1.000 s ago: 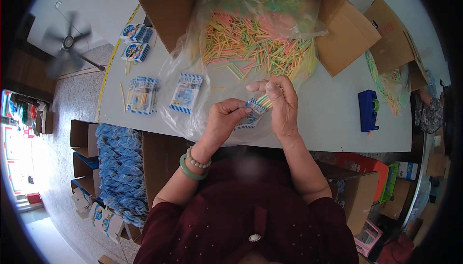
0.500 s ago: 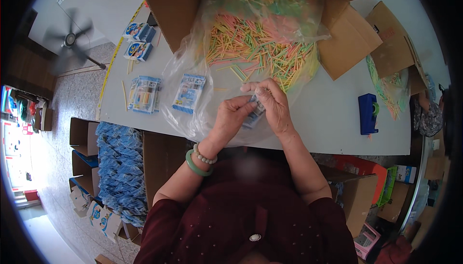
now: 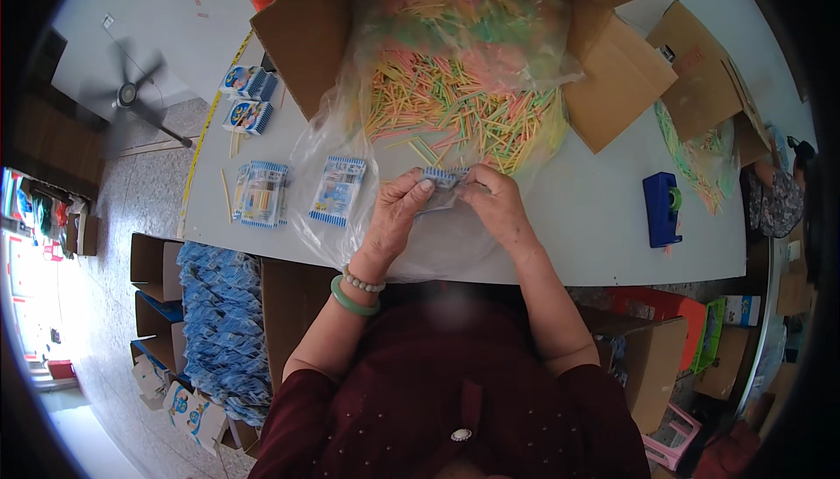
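Between my two hands is a small clear packet with blue-striped ends [image 3: 444,176]. My left hand [image 3: 397,212] pinches its left end between thumb and fingers. At its right end, the fingers of my right hand [image 3: 499,206] are closed on the packet. What the packet contains is hard to make out. Just beyond my hands, thin pastel sticks [image 3: 464,103] in pink, yellow and green spill from a clear plastic liner [image 3: 311,142] in a tipped cardboard box [image 3: 302,37]. To the left lie a single filled packet [image 3: 339,190] and a small stack of filled packets [image 3: 264,193].
Two small printed boxes [image 3: 248,117] stand at the table's back left. A blue tape dispenser [image 3: 661,209] sits on the right, near another carton [image 3: 696,68] with sticks. Below left is a carton full of blue packets [image 3: 220,321]. Another person's arm [image 3: 763,174] shows at far right.
The packet has turned from slanted to roughly level, its striped end now facing away. My right hand has come down and my hands have moved apart to its two ends. The whole view has shifted slightly.
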`<state>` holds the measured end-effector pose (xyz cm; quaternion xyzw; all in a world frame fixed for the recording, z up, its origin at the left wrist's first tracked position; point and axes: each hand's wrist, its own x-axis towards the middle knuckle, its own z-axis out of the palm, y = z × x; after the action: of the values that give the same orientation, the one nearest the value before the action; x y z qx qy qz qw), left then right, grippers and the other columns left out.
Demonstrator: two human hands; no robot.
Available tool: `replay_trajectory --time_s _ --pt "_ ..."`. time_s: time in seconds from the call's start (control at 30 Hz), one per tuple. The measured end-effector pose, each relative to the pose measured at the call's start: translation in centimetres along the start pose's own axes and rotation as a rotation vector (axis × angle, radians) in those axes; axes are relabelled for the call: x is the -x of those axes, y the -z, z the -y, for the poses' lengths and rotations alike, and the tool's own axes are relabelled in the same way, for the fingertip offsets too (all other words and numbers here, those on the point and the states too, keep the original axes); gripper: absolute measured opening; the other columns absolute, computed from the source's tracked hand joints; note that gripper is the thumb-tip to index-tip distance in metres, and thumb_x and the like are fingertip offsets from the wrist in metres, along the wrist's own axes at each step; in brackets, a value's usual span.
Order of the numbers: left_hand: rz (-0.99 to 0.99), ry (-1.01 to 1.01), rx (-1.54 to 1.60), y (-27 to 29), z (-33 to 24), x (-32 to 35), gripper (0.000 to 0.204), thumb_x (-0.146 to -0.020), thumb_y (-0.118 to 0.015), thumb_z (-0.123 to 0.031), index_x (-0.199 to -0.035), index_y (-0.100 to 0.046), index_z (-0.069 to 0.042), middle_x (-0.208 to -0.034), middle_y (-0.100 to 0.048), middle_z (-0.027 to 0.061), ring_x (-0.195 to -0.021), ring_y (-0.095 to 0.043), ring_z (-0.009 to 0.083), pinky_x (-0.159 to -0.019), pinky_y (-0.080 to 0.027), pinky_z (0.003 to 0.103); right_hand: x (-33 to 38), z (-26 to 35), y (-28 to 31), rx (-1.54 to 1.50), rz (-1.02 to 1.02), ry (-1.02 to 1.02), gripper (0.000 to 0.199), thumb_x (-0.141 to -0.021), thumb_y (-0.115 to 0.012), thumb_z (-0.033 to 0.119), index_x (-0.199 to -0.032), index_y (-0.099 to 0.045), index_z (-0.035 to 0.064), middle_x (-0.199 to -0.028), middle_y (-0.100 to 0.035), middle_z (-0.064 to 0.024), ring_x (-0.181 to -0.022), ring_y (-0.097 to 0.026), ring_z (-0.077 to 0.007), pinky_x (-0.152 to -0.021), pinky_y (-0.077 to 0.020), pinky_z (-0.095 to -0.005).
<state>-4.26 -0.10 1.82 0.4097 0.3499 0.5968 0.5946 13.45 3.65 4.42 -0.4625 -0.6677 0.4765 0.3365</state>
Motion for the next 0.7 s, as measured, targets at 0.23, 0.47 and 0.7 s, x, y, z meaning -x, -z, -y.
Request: replay_trajectory --time_s 0.23,0.47,0.7 --pt "-0.024 -0.006 -0.210 0.2 -0.6 0.7 0.012 -0.088 -0.061 -0.008 -0.093 -0.069 -0.001 -0.090 -0.063 0.0008 -0.082 -0.056 0.0107 -0.080 -0.044 0.027 0.9 0.2 -1.4 -0.026 0.063 0.125 0.009 -0.081 -0.062 0.006 -0.078 -0.055 0.0012 -0.075 -0.051 0.0011 -0.072 -0.047 -0.0084 -0.066 -0.0403 -0.0240" --pt "-0.169 -0.222 -0.342 -0.5 -2.0 2.9 0.004 -0.080 -0.066 0.000 -0.084 -0.067 0.002 -0.086 -0.058 0.0054 -0.080 -0.056 0.0150 -0.071 -0.045 0.027 1.8 0.7 -5.5 -0.162 0.087 -0.017 0.008 -0.082 -0.063 0.005 -0.089 -0.064 -0.0003 -0.079 -0.065 -0.0035 -0.073 -0.058 -0.0101 -0.068 -0.0477 -0.0266" --pt "-0.512 -0.307 -0.809 10.2 -7.3 4.8 0.008 -0.075 -0.066 0.004 -0.076 -0.062 -0.003 -0.073 -0.054 0.0027 -0.070 -0.050 0.0134 -0.062 -0.041 0.028 2.8 1.5 -7.7 0.086 0.282 0.268 0.011 -0.083 -0.060 0.012 -0.090 -0.061 0.0028 -0.083 -0.062 -0.0134 -0.078 -0.062 -0.0295 -0.071 -0.0490 -0.0366"
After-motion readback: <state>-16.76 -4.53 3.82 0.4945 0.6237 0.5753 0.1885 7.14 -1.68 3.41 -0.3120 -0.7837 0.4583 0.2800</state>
